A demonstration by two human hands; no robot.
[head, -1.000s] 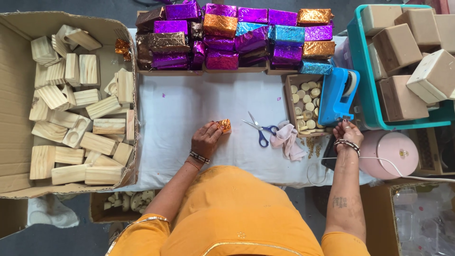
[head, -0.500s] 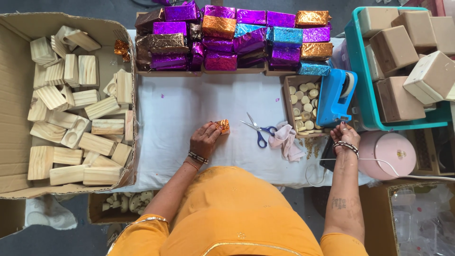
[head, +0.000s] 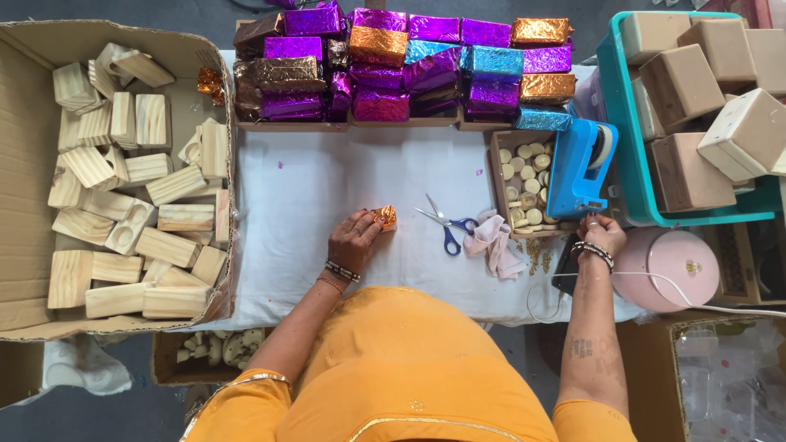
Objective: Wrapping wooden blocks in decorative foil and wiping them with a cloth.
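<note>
One hand only, the left hand (head: 354, 239), pins the orange foil-wrapped piece (head: 385, 216) left of the scissors (head: 446, 227), so its foil could spring open while the right hand (head: 602, 232) pinches at the blue tape dispenser (head: 580, 169).

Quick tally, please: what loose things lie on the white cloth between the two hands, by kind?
Small orange foil-wrapped piece, held by the left hand: 1
Blue-handled metal scissors: 1
Crumpled pale pink cloth: 1
Total: 3
</note>
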